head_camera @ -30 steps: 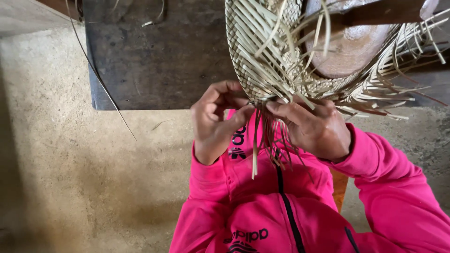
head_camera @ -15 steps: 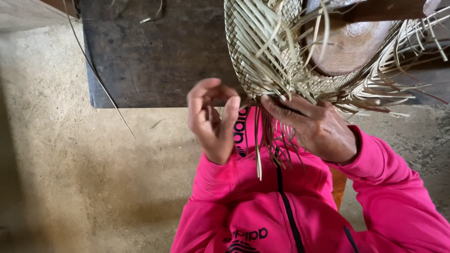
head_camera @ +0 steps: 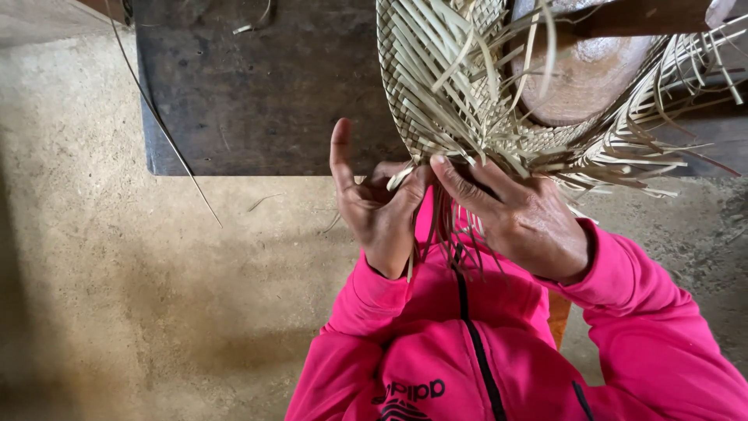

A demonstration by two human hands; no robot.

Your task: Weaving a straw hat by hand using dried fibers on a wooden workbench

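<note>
Pinching loose strands at the weave (head_camera: 444, 86) edge, both hands (head_camera: 382, 206) (head_camera: 522, 214) are closed on it — light, pliable, brittle; best held near the woven rim.

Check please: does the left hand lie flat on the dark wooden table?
No, the left hand is raised at the woven straw piece, pinching a strand with one finger pointing up.

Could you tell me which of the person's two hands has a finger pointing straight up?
The left hand: one finger stands upright, while the right hand lies curled over the straw weave.
</note>
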